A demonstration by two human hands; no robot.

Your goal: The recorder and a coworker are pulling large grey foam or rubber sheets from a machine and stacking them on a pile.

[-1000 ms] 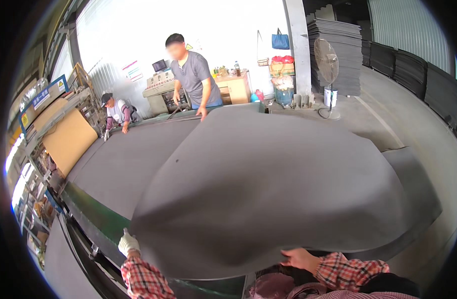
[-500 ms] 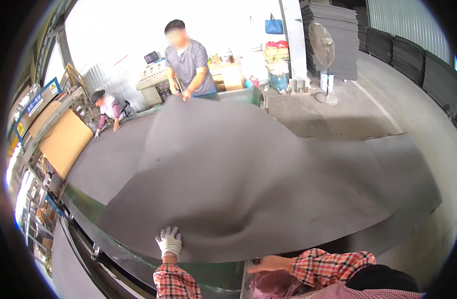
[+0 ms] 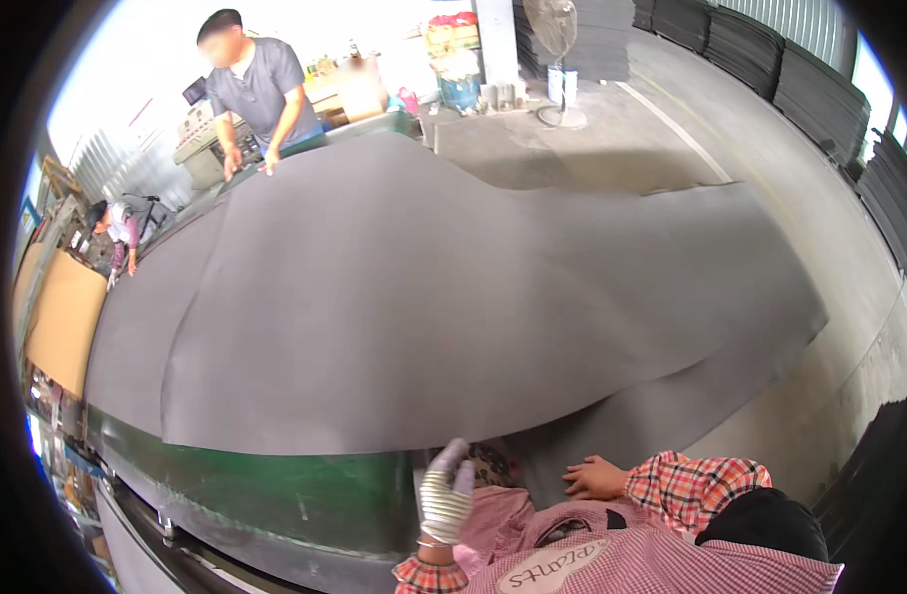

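Observation:
A large dark grey flexible sheet (image 3: 404,297) spreads before me, its near edge curving past my body. My left hand (image 3: 445,505), in a pale striped glove, is raised at that edge. Its fingers point up and look apart, one tip overlapping or touching the sheet's edge; I see nothing held. My bare right hand (image 3: 597,479) rests with spread fingers on a lower grey sheet (image 3: 621,426) that shows beneath the upper one. Across from me, a co-worker in a grey shirt (image 3: 265,84) has both hands at the upper sheet's far edge.
The sheets lie over a green-sided table (image 3: 305,495). At the far left a second co-worker (image 3: 122,233) leans in near a tan board or roll (image 3: 65,312). A standing fan (image 3: 552,40) and stacked dark sheets (image 3: 819,99) stand beyond, on the concrete floor (image 3: 691,119).
My view has swung right. The upper sheet has flattened out, and the co-worker's hands have moved apart along its far edge. My left hand has left its top; my right hand now lies on the lower sheet.

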